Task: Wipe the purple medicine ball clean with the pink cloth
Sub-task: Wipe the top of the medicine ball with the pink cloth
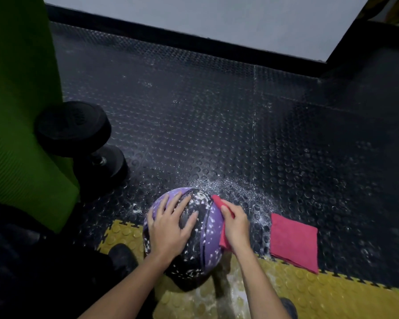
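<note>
A purple and black medicine ball (207, 236), speckled with white powder, sits on the floor at the bottom middle of the head view. My left hand (170, 226) lies flat on its top left with fingers spread. My right hand (236, 226) grips a folded pink cloth (218, 201) and presses it against the ball's right side. The cloth's tip sticks out above my fingers and another part shows below my palm.
A second pink cloth (294, 242) lies folded on the floor just right of the ball. A black dumbbell (78, 139) and a green mat (16, 100) stand at the left. White powder is scattered over the studded black floor (216, 123). Yellow floor tiles (309, 293) run along the bottom.
</note>
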